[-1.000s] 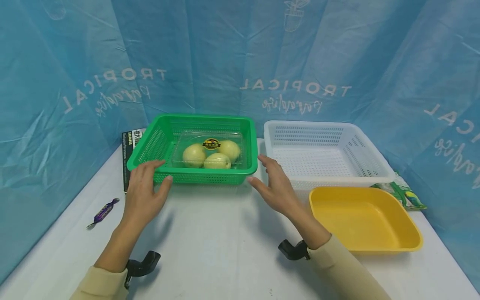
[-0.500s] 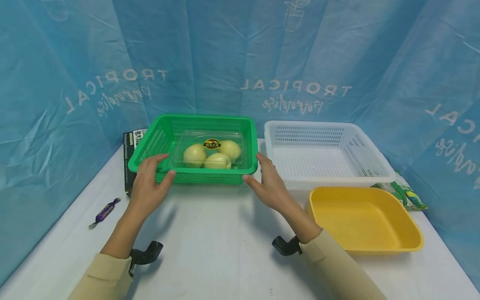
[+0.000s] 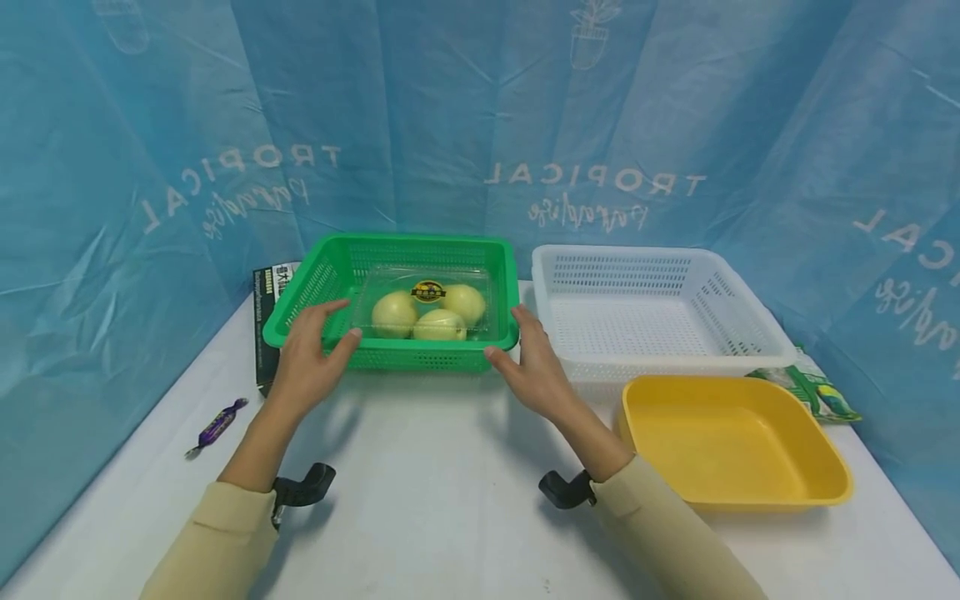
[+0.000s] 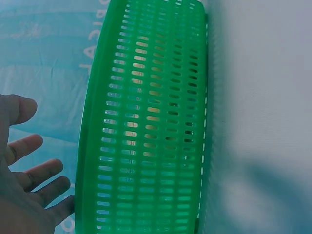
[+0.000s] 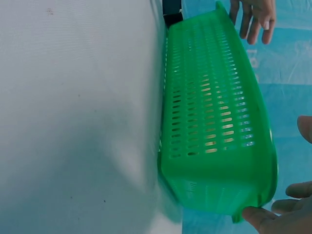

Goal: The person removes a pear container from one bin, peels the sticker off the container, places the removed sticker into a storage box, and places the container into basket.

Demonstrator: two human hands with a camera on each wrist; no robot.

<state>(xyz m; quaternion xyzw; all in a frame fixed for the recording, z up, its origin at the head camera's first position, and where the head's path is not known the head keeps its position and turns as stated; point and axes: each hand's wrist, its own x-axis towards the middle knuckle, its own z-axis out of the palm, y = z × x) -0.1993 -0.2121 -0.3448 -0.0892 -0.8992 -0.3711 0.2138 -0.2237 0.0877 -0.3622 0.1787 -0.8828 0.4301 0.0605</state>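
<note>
A green perforated basket (image 3: pixel 420 358) stands at the back left of the table. Inside it lies a clear plastic box (image 3: pixel 360 312) with a black and yellow label, holding pale yellow-green round fruits (image 3: pixel 439 325). My left hand (image 3: pixel 313 360) is spread above the basket's front left rim, holding nothing; in the left wrist view its fingers (image 4: pixel 41 174) are loosely extended beside the rim. At the front right corner is my right hand (image 3: pixel 534 367), thumb and fingers apart. In the right wrist view, one of its fingertips (image 5: pixel 253 214) appears to touch the rim's corner.
A white perforated basket (image 3: pixel 675 360) stands right of the green one, with a yellow tray (image 3: pixel 735 492) in front of it. A green packet (image 3: pixel 817 392) lies behind the tray. On the left are a black box (image 3: pixel 266 333) and a purple-wrapped candy (image 3: pixel 217 425).
My left hand has moved right and slightly forward over the basket's rim. My right hand has shifted a little left, closer to the corner. The baskets and fruit stay in place.
</note>
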